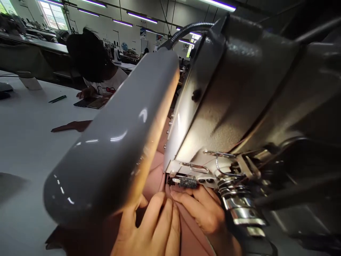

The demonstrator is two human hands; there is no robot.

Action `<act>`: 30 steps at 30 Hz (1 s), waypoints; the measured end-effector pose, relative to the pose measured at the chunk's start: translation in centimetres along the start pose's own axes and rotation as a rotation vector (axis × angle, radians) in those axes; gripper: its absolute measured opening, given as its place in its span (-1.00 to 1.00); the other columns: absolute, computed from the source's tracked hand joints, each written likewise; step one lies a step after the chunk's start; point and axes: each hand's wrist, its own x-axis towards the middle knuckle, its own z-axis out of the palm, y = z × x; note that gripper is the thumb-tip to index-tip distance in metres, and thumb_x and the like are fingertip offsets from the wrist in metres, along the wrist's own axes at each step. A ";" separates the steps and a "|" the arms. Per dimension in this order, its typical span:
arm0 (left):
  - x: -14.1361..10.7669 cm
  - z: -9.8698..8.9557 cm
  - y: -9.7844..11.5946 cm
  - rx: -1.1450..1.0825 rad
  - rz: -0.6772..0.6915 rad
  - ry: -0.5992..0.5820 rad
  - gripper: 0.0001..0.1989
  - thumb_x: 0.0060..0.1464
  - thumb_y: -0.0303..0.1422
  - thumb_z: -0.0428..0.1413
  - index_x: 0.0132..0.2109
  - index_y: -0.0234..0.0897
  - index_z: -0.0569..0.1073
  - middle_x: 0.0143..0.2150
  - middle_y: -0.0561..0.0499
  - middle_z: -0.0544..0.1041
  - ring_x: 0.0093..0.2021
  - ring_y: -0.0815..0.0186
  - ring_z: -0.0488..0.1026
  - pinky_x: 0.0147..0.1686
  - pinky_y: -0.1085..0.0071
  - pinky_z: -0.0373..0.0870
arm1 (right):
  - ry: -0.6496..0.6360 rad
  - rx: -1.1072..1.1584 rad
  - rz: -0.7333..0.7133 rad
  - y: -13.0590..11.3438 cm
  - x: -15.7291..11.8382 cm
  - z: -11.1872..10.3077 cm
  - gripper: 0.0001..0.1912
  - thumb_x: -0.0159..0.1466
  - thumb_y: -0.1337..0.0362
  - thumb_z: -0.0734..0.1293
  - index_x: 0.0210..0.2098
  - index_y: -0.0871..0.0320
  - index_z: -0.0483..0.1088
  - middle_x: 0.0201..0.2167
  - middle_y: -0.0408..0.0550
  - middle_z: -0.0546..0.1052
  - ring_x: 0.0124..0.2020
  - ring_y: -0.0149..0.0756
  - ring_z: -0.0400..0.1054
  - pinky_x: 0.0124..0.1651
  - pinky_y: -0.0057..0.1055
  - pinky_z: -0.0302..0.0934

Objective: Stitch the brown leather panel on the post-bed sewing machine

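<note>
left hand (149,227): lay flat on the pink fabric (157,177), fingers together and stretched toward the needle area, palm down, gripping nothing, just pressing
right hand (205,209): sat under the machine head, fingers curled and resting on the fabric beside the seam fold; whether it pinched the cloth could not be told
pink fabric: lay on the bed of the sewing machine (239,99), under both hands, running back beneath the lamp; a fold or seam line showed between the two hands
needle area (183,181): just ahead of both sets of fingertips, partly hidden by the dark foot parts
lamp (114,149): grey lamp head on a gooseneck, hung over the left hand and hid most of the cloth
doing it well: judged that the fingertips were very near the needle, so flat, even pressure on both sides of the fold and fingers kept off the foot would serve best
edges: machine head walled in the right side; lamp crowded from above left
open room: white table (26,142) lay bare to the left, with room to slide cloth that way
others: another person (93,64) bent over dark pieces at the far side, well apart; green pen (57,99) near them
</note>
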 end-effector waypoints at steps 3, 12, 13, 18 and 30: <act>0.3 -0.2 -0.5 -0.033 0.019 -0.022 -0.72 0.19 -0.55 -0.10 -0.30 -0.34 0.50 -0.30 -0.08 0.48 -0.17 0.14 0.33 -0.12 0.20 0.11 | 0.005 0.000 -0.006 0.0 0.0 0.0 -0.85 0.32 0.27 0.29 -0.14 0.12 0.44 -0.27 -0.08 0.52 -0.30 -0.40 0.42 -0.25 -0.42 0.37; 1.2 -1.8 -1.9 -0.050 0.067 -0.172 -0.80 0.20 -0.49 -0.02 -0.19 -0.33 0.52 -0.22 -0.06 0.51 -0.14 0.13 0.36 -0.10 0.21 0.20 | 0.028 0.027 -0.013 -0.2 0.3 0.3 -0.82 0.25 0.47 0.29 -0.25 0.10 0.47 -0.45 -0.12 0.47 -0.38 -0.38 0.37 -0.32 -0.42 0.29; 1.2 -1.9 -2.0 -0.048 0.080 -0.171 -0.77 0.21 -0.49 -0.04 -0.18 -0.32 0.52 -0.20 -0.07 0.52 -0.11 0.12 0.36 -0.08 0.20 0.21 | 0.031 0.033 -0.009 -0.2 0.3 0.4 -0.78 0.24 0.51 0.29 -0.27 0.09 0.49 -0.48 -0.12 0.46 -0.39 -0.36 0.36 -0.32 -0.40 0.28; 1.4 -1.6 -2.7 -0.009 0.122 -0.186 -0.68 0.24 -0.54 -0.14 -0.16 -0.34 0.52 -0.14 -0.10 0.52 -0.03 0.13 0.35 -0.06 0.21 0.26 | 0.007 0.064 0.012 -0.3 0.3 0.5 -0.69 0.25 0.57 0.20 -0.30 0.09 0.49 -0.52 -0.12 0.43 -0.45 -0.38 0.33 -0.35 -0.42 0.26; 1.0 -0.5 -3.7 -0.167 0.127 -0.134 -0.66 0.34 -0.45 -0.18 -0.14 -0.34 0.50 -0.11 -0.05 0.53 0.03 0.19 0.34 0.03 0.29 0.20 | 0.016 0.079 0.051 -0.5 0.2 0.7 -0.73 0.26 0.53 0.22 -0.35 0.10 0.48 -0.55 -0.11 0.40 -0.46 -0.37 0.30 -0.34 -0.39 0.26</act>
